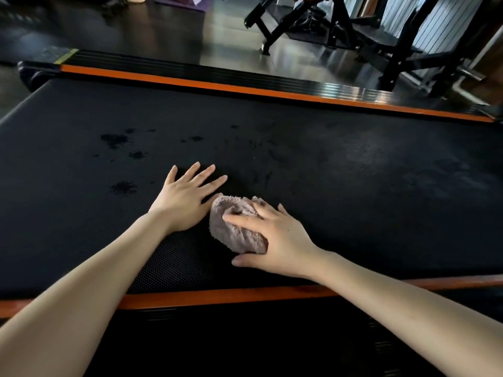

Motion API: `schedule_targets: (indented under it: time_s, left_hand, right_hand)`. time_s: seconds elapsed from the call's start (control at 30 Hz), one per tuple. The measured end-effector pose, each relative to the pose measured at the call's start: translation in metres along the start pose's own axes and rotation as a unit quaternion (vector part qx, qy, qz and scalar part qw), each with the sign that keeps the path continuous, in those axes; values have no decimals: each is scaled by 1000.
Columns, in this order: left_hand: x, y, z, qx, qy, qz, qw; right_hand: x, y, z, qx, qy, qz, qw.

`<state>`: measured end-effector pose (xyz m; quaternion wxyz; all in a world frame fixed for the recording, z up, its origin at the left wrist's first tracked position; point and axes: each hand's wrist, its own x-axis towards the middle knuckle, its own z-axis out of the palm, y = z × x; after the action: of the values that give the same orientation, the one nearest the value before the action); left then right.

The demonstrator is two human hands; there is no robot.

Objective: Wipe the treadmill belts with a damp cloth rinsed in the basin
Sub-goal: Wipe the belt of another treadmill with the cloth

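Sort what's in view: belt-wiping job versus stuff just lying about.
Job:
cloth
treadmill belt
right hand, gripping the cloth
left hand, flat on the belt

Lying about:
black gym frame
purple mat

Off at my 1 o'clock: black bench frame standing on glossy floor. 11 o'clock: purple mat. 2 o'clock: white ribbed panel.
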<state>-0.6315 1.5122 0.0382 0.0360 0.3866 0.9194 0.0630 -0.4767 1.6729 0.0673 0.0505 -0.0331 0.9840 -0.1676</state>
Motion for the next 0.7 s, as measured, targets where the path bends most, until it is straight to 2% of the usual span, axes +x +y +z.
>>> schedule_targets:
  time_s: [0.1,0.2,0.27,0.33,0.47,0.63,0.7]
  left_hand:
    - [0,-3,-1,-49,19,-2,999]
    - [2,-6,-2,-56,37,-54,996]
    - [3,-11,-3,-6,13,-94,995]
    - [7,-20,-5,26,-16,-98,995]
    - [25,-41,-13,27,-31,-114,993]
    - [44,-42,-10,38,-24,-115,992]
    - [57,-44,-11,43,-31,-106,993]
  right_hand:
    - [-4,6,5,23,57,-76,995]
    - [9,26,6,-16,153,-141,978]
    - [28,39,-1,-13,169,-77,982]
    - [52,58,-15,-4,178,38,983]
    - [107,104,-47,-38,181,218,958]
    - [135,120,-47,-47,139,257,955]
    - [137,121,-45,-28,147,267,952]
